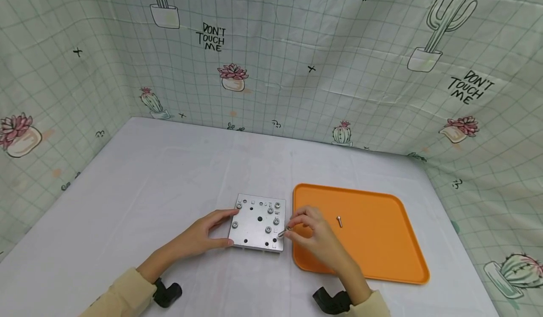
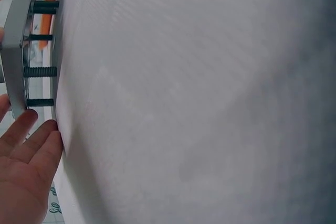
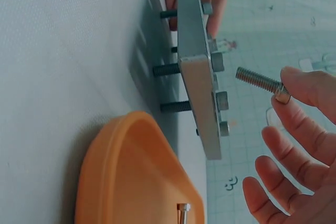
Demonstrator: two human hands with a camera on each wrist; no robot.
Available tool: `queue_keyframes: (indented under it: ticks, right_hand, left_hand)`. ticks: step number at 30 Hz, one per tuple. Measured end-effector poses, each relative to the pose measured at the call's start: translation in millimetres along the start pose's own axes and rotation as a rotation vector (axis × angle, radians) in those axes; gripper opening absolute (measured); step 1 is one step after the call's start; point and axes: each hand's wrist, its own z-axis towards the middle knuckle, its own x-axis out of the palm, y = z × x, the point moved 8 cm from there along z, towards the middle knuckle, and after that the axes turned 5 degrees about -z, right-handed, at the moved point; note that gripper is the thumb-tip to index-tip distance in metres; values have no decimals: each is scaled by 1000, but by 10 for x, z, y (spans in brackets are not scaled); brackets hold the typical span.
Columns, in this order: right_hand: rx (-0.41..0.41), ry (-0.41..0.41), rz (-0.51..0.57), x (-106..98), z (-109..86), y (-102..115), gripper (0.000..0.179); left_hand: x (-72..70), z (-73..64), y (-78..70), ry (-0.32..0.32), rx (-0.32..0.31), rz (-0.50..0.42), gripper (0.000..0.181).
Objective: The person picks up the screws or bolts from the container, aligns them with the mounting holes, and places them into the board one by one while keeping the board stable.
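A silver metal plate [image 1: 253,235] with several holes and socket head screws lies left of the tray. In the right wrist view, threaded shanks [image 3: 167,70] project from its underside, holding it raised off the table. My left hand [image 1: 197,237] holds the plate by its left side, thumb at the near corner and index finger farther up the edge. Between thumb and index finger, my right hand [image 1: 317,238] pinches a loose socket head screw [image 3: 258,80] by its head. The screw's threaded end points toward the plate's top face, apart from it, near the front right corner holes.
An orange tray [image 1: 377,246] with a raised rim sits right of the plate, under the right forearm. Another screw [image 1: 339,221] lies in it. White cloth [image 1: 186,166] covers the table, and a cactus-printed curtain [image 1: 275,62] hangs behind and at both sides.
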Motion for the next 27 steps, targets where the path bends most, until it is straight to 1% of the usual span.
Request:
queue_keyframes:
  ticks: [5,10,15,22,27]
  right_hand:
    - [6,16,-4,63,-10,31,12]
    - [26,28,-31,118,-7,39,13]
    - [28,31,-57,143,-5,51,13]
    - [52,64,-69,170,-5,33,12]
    - [30,63,-98,178,-6,44,11]
  left_hand:
    - [-1,0,-4,0,3,3,67]
    - [1,3,5,-1,1,0,67]
    - [5,5,10,0,0,-2,67]
    - [3,5,10,-3,-6,-1,67]
    - [3,5,6,-1,-9,-4,67]
